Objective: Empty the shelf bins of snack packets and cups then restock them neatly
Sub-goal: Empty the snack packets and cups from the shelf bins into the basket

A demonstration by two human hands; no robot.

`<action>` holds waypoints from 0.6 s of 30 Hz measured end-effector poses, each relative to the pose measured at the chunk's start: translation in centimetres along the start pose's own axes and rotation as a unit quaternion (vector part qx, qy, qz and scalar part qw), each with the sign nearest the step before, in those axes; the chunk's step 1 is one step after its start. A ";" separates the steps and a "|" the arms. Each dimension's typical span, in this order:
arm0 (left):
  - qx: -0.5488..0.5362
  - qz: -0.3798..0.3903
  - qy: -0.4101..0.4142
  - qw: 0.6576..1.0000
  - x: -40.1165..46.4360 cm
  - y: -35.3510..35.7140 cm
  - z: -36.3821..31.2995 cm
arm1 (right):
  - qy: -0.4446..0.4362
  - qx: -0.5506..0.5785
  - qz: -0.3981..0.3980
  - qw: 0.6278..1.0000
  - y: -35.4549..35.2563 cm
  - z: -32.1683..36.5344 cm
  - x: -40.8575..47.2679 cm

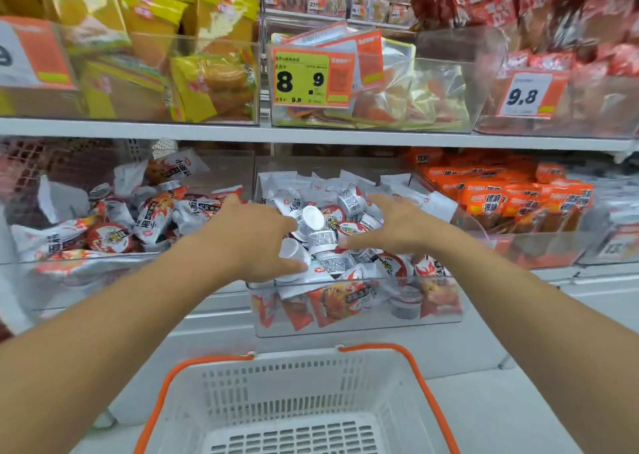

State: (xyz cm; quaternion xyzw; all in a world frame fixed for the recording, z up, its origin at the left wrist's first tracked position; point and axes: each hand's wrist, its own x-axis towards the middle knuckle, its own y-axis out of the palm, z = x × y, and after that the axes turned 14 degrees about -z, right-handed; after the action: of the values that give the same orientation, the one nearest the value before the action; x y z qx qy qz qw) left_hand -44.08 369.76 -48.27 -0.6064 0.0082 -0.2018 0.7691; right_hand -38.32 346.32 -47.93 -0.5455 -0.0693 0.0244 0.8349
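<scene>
A clear plastic bin (pixel 356 325) on the lower shelf holds several small white snack cups (pixel 321 237) piled on red-and-white packets (pixel 342 299). Both my hands reach into it from either side of the cup pile. My left hand (pixel 252 235) has its fingers curled round cups at the pile's left edge. My right hand (pixel 394 223) cups the pile's right side, fingers bent over the cups. A white basket (pixel 294 388) with orange handles stands empty below the shelf, directly under my arms.
A second clear bin (pixel 103 263) to the left holds more white-and-red packets and a cup. Orange packets (pixel 501 194) fill the bin on the right. The upper shelf carries yellow bags (pixel 155 38), a bin with an 8.9 price tag (pixel 311 80), and red bags (pixel 553 21).
</scene>
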 end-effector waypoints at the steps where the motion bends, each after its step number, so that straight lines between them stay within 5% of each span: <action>1: 0.042 0.010 0.011 0.999 0.4 0.0 -0.3 | 0.006 -0.014 0.009 1.000 0.4 0.4 0.6; 9: -0.024 -0.007 0.017 1.000 1.6 0.2 -0.1 | -0.001 -0.111 0.009 0.994 0.9 0.8 2.7; 14: 0.061 -0.011 0.059 0.996 1.7 0.7 -0.7 | 0.019 -0.110 0.032 0.993 1.3 1.6 1.7; 18: 0.053 -0.016 0.034 0.998 2.0 0.9 -1.1 | 0.018 -0.107 -0.024 0.994 1.8 1.9 1.9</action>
State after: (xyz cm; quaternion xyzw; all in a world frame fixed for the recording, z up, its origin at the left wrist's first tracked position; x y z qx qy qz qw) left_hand -42.23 368.23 -48.93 -0.5575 0.0143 -0.2345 0.7962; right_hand -36.63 349.03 -48.67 -0.6306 -0.0696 -0.0129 0.7729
